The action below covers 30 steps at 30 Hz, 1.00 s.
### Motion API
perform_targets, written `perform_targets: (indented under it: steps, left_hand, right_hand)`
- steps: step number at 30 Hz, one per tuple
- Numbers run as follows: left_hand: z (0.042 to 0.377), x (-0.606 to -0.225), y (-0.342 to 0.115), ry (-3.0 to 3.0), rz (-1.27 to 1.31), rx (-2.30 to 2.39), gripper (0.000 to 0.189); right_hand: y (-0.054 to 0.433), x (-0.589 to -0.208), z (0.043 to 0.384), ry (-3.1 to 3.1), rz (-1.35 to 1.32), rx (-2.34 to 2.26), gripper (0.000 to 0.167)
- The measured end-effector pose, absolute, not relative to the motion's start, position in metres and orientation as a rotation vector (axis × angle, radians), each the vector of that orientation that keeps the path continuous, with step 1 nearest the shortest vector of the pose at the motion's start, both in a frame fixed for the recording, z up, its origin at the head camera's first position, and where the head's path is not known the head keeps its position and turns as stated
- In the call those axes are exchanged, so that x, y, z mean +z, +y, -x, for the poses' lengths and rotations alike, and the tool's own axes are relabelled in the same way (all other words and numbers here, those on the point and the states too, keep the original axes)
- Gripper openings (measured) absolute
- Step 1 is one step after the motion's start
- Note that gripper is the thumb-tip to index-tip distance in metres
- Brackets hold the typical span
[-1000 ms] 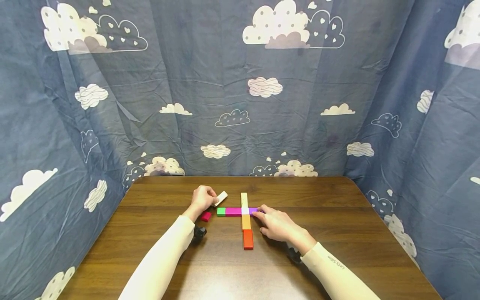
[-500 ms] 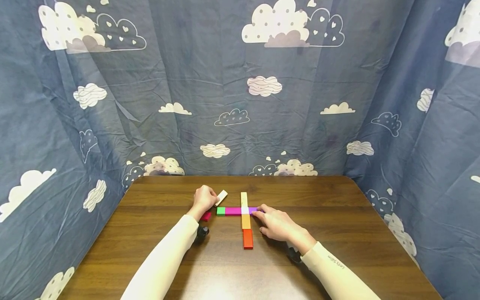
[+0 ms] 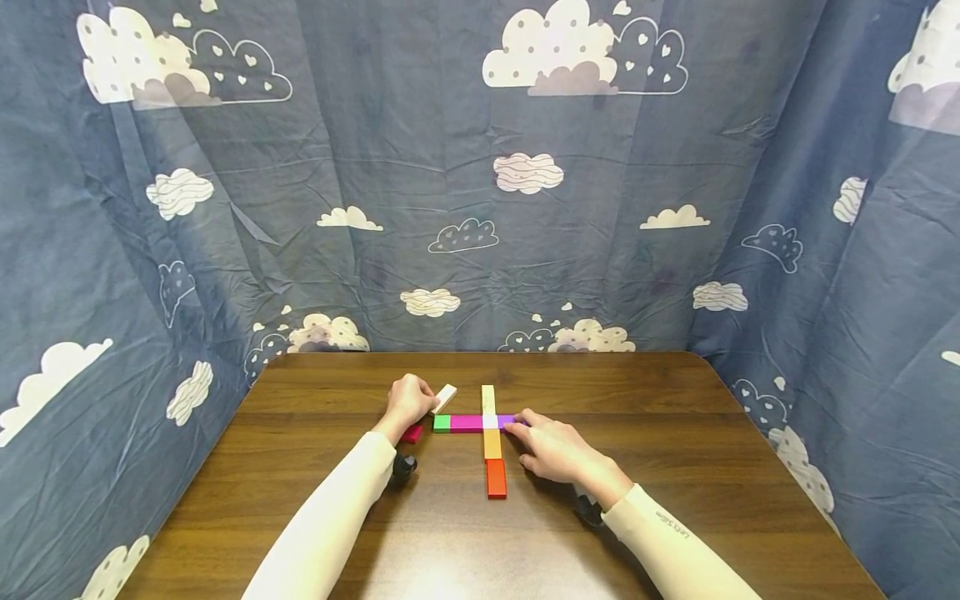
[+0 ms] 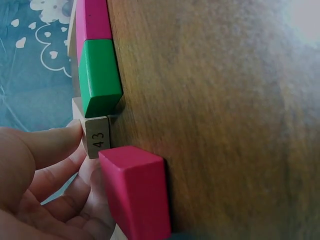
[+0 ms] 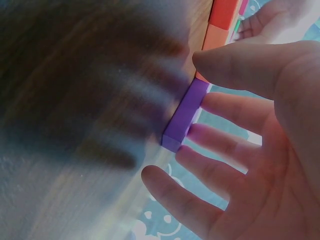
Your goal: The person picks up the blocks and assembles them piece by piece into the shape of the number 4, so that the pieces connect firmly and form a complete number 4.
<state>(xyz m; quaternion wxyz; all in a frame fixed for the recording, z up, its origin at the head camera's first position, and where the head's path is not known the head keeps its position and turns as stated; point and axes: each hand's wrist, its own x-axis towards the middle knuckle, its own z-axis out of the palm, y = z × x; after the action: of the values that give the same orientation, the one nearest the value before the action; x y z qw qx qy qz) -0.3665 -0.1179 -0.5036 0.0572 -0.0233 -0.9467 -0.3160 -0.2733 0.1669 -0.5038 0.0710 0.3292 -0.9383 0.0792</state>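
My left hand (image 3: 408, 398) pinches a pale wooden block (image 3: 444, 398), lying at a slant; the left wrist view shows "43" on the end of this block (image 4: 97, 137). Close by are a green block (image 4: 101, 75) and a loose crimson block (image 4: 137, 190), partly covered by the wrist in the head view. Fingertips of my right hand (image 3: 558, 450) touch the side of a purple block (image 5: 186, 112), fingers extended and thumb apart from it. That block forms the right arm of a cross of blocks on the table.
The cross also has a magenta block (image 3: 467, 423), a pale yellow block (image 3: 488, 400), a whitish centre (image 3: 491, 422), an orange block (image 3: 492, 444) and a red block (image 3: 497, 478). They lie on a brown wooden table (image 3: 645, 400) before a cloud-print curtain (image 3: 600, 275).
My left hand and forearm have shifted slightly right, with the pale block still pinched. The crimson block is now more covered by the wrist. The right hand has stayed in place.
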Motion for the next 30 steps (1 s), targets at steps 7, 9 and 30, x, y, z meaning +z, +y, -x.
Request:
perform_targets:
  steps: [7,9,30]
  left_hand:
    - [0.3637,-0.5044,-0.1181,-2.878,0.126,-0.925,0.008]
    - [0.3647,-0.5053,-0.1184,-2.879,0.126,-0.931,0.008]
    - [0.3667,-0.5073,-0.1202,-2.881,0.141,-0.949,0.008]
  right_hand:
    - [0.1669,-0.5039,0.2730,-2.819,-0.988,0.235,0.053]
    - [0.1668,-0.5040,0.2732,-2.818,-0.990,0.235,0.053]
    - [0.1664,-0.5027,0.2727,-2.828,-0.986,0.246,0.052]
